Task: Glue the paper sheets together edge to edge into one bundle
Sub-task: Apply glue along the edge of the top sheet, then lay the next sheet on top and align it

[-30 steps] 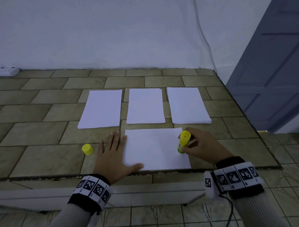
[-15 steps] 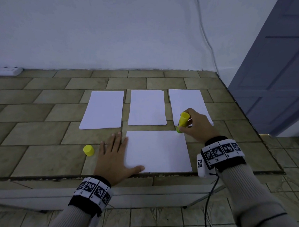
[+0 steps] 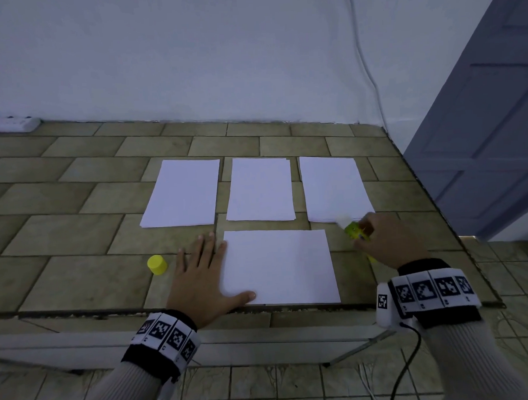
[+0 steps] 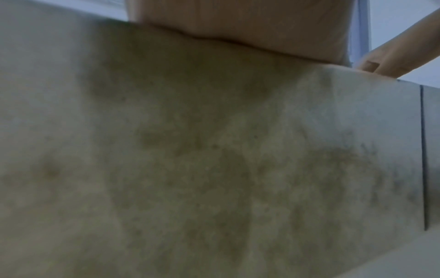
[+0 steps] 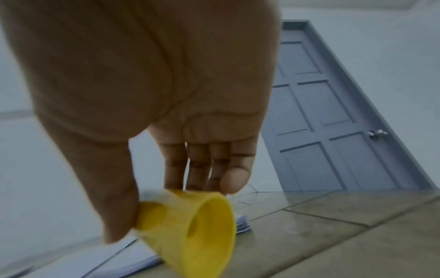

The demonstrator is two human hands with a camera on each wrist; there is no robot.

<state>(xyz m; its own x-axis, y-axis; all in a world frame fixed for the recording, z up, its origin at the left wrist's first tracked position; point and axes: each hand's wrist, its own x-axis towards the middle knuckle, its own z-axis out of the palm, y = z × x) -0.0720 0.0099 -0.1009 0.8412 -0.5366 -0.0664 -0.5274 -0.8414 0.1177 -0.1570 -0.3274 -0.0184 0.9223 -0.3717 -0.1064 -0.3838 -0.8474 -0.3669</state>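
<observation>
Three white paper stacks lie in a row on the tiled table: left stack (image 3: 182,192), middle stack (image 3: 260,188), right stack (image 3: 333,190). A landscape sheet (image 3: 279,265) lies in front of them by the table's near edge. My left hand (image 3: 199,278) lies flat, fingers straight, its thumb pressing the sheet's near left corner. My right hand (image 3: 382,240) grips a yellow glue stick (image 3: 353,229) (image 5: 188,227), tilted, with its white tip over the near corner of the right stack. The stick's yellow cap (image 3: 157,264) stands left of my left hand.
A white power strip (image 3: 8,123) lies at the table's far left by the wall. A white cable (image 3: 365,59) runs down the wall. A grey door (image 3: 490,135) stands to the right, past the table's right edge (image 3: 432,201).
My right hand has carried the glue stick from the near sheet's right edge up and to the right, to the right stack's near corner. The left hand has stayed in place.
</observation>
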